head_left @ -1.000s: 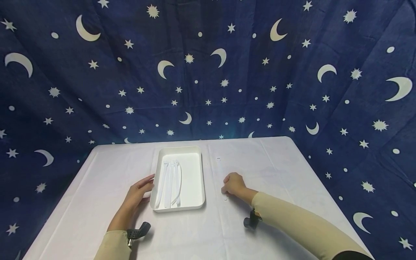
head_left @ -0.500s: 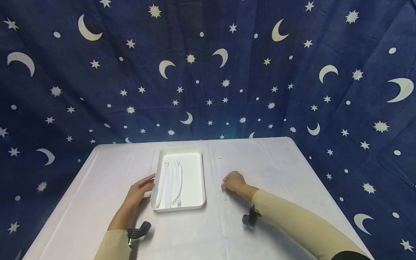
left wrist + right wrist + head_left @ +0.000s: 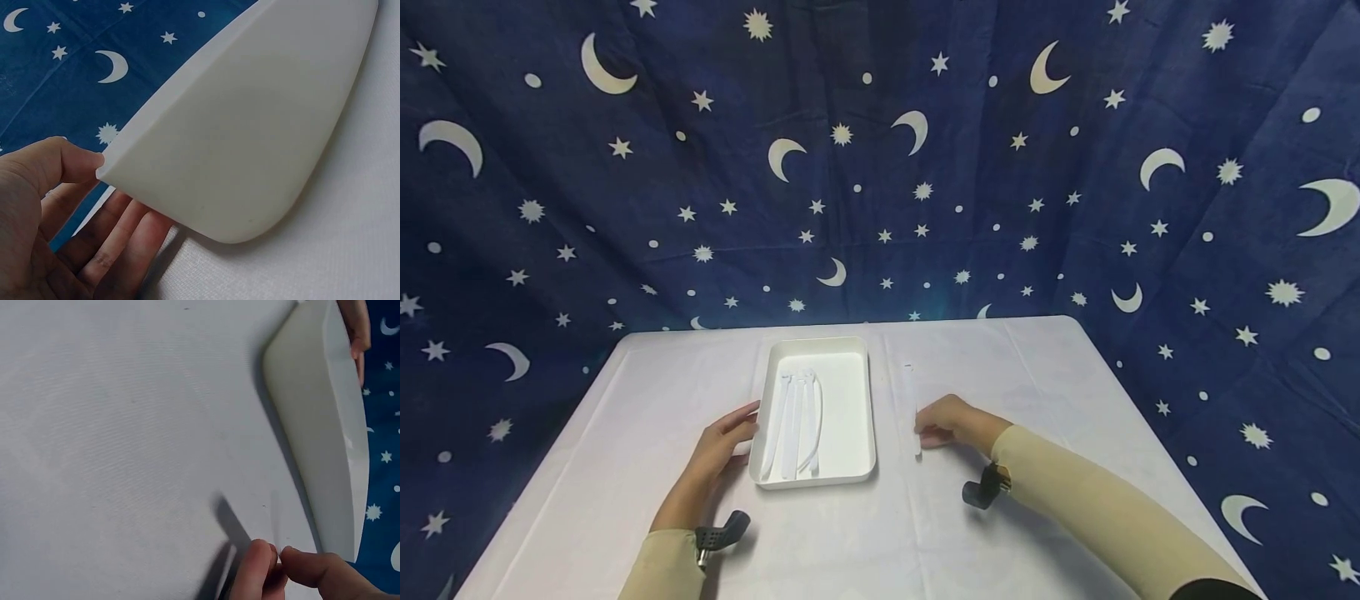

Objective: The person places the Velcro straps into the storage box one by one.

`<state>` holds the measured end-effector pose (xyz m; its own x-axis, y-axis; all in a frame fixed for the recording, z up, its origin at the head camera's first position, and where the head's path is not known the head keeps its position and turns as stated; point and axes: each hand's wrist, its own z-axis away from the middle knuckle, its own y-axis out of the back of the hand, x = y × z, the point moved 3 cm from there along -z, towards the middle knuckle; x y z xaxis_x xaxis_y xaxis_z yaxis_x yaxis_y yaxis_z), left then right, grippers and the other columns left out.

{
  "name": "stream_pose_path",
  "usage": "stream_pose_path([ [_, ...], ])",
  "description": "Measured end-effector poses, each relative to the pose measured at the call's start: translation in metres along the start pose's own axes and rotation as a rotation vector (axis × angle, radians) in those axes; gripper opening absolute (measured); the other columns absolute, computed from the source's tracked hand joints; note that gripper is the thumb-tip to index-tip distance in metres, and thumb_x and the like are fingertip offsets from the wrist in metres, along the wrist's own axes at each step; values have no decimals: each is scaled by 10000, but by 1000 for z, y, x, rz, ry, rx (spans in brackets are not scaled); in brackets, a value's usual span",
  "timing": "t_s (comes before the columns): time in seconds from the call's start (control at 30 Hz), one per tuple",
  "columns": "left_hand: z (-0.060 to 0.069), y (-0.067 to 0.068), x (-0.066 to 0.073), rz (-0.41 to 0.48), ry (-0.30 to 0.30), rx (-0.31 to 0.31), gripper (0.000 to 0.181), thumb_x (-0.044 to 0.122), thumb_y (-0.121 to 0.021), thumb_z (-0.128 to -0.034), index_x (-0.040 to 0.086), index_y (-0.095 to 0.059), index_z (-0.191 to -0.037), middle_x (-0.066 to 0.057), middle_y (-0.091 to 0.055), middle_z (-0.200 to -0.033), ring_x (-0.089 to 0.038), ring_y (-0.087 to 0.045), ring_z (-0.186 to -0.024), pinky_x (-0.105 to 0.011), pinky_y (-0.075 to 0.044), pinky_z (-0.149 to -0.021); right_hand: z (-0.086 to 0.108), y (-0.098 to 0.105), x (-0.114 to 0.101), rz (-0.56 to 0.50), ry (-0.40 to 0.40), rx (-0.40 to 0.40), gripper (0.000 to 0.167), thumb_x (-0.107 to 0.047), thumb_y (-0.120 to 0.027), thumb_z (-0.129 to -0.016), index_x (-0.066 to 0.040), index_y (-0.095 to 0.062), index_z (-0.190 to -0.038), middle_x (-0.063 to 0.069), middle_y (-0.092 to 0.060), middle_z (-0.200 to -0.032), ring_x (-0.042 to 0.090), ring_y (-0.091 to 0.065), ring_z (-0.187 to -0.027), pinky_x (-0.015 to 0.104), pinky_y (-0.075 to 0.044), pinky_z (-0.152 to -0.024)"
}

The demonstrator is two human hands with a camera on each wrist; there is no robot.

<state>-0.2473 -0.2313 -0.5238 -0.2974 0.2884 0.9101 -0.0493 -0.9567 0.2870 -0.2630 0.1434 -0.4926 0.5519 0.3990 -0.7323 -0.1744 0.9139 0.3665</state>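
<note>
My right hand [image 3: 946, 421] pinches a thin, flat white strip [image 3: 917, 451] between thumb and fingertips, low over the white cloth. The strip stands out poorly against the cloth, and its exact kind cannot be told; in the right wrist view it is nearly edge-on. A shallow white rectangular tray [image 3: 847, 417] sits left of that hand. Several narrow white strips [image 3: 789, 433] with small heads at the far end lie lengthwise in its left half. Against the tray's left wall rests my left hand [image 3: 715, 442], its thumb [image 3: 84, 164] touching the rim and its fingers loosely bent.
A white cloth covers the table [image 3: 1000, 517], whose rounded far corners meet a dark blue curtain [image 3: 880, 167] with moons and stars. Black wrist mounts [image 3: 722, 532] sit below each hand, close above the cloth.
My right hand has shifted slightly right, and its fingers now show at the strip's side, with more of the strip's near end visible. The left hand and tray stay in place.
</note>
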Motion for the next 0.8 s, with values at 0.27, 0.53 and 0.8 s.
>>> stream_pose_path([
  [0.27, 1, 0, 0, 2, 3, 0, 578, 281, -599, -955, 160, -428, -1494, -188, -420, -1520, -391, -449, -1354, -407, -561, -932, -4, 1, 1, -133, -51, -71, 129, 114, -668, -740, 14, -651, -819, 84, -630, -730, 136, -655, -597, 229, -603, -659],
  [0.53, 0, 0, 0, 4, 17, -5, 580, 283, -597, -954, 173, -425, -1496, -173, -426, -1521, -378, -452, -1355, -422, -547, -958, -6, 4, 3, -238, -109, -127, 211, 128, -629, -773, 62, -649, -971, 97, -632, -749, 164, -667, -647, 234, -606, -687],
  [0.8, 1, 1, 0, -6, 8, -7, 581, 279, -598, -951, 166, -426, -1495, -192, -423, -1517, -397, -442, -1358, -407, -562, -931, -4, 6, -3, -212, -85, -142, 401, 137, -633, -763, 80, -625, -1160, 98, -646, -835, 189, -687, -748, 256, -608, -734],
])
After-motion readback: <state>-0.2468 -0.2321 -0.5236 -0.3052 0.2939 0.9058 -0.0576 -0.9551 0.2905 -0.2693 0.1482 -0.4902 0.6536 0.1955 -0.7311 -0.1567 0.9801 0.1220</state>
